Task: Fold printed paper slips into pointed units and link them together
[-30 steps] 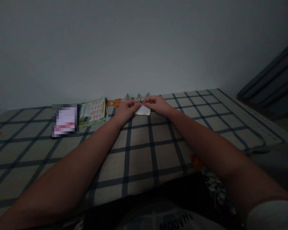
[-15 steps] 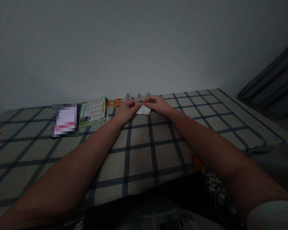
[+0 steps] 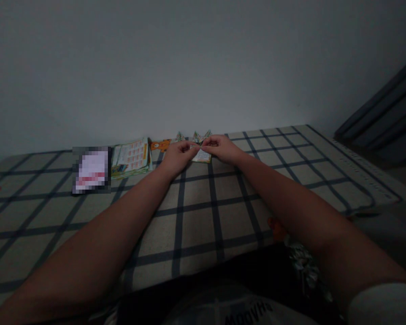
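A small folded piece of printed paper (image 3: 202, 156) lies between my hands on the checked tablecloth. My left hand (image 3: 179, 155) pinches its left upper part, thumb against fingers. From the other side, my right hand (image 3: 219, 148) pinches it too, and the fingertips of both hands almost meet over it. Part of the paper is hidden by the fingers. Just behind the hands stand several folded paper pieces (image 3: 202, 135) with pointed tips, and another pointed paper piece (image 3: 180, 136) stands to their left.
Left of my hands is a stack of printed sheets (image 3: 131, 155), beside a blurred-out dark-edged object (image 3: 92, 170). The checked tablecloth (image 3: 196, 225) has a bear print (image 3: 160, 145). A wall (image 3: 196, 67) rises behind. Crumpled-looking paper pieces (image 3: 306, 266) lie by my lap at right.
The paper between my hands shows slightly more print on its face and has shifted a little. Both hands stay in nearly the same place, still pinching.
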`<action>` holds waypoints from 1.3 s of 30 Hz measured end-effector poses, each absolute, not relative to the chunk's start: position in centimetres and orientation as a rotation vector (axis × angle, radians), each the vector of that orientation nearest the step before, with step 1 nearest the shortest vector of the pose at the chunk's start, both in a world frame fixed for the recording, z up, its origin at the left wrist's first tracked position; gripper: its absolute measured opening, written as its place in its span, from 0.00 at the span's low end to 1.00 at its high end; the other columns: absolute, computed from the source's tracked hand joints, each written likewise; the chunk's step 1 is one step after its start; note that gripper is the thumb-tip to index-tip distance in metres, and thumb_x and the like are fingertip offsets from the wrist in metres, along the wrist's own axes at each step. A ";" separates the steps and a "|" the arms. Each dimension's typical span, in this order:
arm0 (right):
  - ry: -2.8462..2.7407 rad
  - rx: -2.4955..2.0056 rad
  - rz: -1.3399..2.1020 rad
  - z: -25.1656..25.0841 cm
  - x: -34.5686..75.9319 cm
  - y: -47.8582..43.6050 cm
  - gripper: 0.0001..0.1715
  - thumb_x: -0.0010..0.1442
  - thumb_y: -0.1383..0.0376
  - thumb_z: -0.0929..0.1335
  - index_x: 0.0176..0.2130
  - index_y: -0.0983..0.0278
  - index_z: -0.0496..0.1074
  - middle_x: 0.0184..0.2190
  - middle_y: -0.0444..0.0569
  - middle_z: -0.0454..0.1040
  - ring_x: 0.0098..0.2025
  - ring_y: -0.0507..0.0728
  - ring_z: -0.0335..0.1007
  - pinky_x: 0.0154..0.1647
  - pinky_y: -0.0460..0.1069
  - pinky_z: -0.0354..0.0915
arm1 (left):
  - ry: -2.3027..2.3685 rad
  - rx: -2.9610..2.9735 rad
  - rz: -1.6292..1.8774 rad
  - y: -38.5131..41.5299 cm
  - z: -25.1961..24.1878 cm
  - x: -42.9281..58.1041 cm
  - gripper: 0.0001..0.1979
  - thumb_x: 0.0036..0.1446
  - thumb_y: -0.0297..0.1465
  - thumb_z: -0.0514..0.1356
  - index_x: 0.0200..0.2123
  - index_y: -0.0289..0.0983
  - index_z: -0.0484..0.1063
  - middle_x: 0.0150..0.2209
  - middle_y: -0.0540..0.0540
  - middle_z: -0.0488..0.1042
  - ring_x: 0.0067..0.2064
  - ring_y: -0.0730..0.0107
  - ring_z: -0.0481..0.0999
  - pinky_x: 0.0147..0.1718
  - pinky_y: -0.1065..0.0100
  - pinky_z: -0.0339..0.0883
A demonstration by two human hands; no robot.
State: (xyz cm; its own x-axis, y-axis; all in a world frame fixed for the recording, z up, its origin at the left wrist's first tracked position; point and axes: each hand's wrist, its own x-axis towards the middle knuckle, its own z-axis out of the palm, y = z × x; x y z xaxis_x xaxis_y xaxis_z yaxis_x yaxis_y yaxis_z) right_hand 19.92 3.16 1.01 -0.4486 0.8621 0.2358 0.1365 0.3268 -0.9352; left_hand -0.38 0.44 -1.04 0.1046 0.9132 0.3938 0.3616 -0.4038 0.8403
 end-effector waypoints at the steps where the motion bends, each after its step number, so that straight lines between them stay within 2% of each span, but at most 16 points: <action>1: -1.812 -0.887 1.172 1.0 19.9 3.2 0.07 0.54 0.64 0.74 0.33 0.64 0.75 0.30 0.45 0.75 0.35 0.53 0.70 0.43 0.50 0.68 | 1.240 1.833 1.288 0.5 -1.0 -0.4 0.18 0.54 0.46 0.68 0.36 0.36 0.83 0.29 0.48 0.78 0.31 0.69 0.71 0.32 0.67 0.62; 10: -1.788 -0.915 1.167 1.2 19.9 3.0 0.05 0.54 0.66 0.74 0.32 0.64 0.75 0.31 0.46 0.77 0.37 0.55 0.71 0.42 0.50 0.68 | 1.168 1.708 1.304 0.6 -1.2 -0.3 0.21 0.50 0.49 0.71 0.35 0.37 0.82 0.31 0.47 0.80 0.32 0.66 0.73 0.35 0.66 0.65; 24: -1.829 -0.903 1.163 0.8 19.8 3.3 0.07 0.57 0.63 0.73 0.32 0.64 0.73 0.30 0.45 0.74 0.35 0.54 0.69 0.39 0.49 0.66 | 1.192 1.740 1.317 0.5 -1.1 -0.3 0.21 0.51 0.50 0.71 0.34 0.36 0.83 0.31 0.46 0.81 0.33 0.66 0.74 0.35 0.66 0.66; 39: -1.772 -0.936 1.204 1.1 19.8 3.1 0.06 0.59 0.64 0.73 0.32 0.63 0.73 0.29 0.45 0.75 0.35 0.54 0.70 0.35 0.48 0.66 | 1.196 1.684 1.352 0.3 -1.0 -0.2 0.22 0.50 0.52 0.73 0.33 0.37 0.85 0.32 0.44 0.83 0.35 0.64 0.77 0.35 0.65 0.69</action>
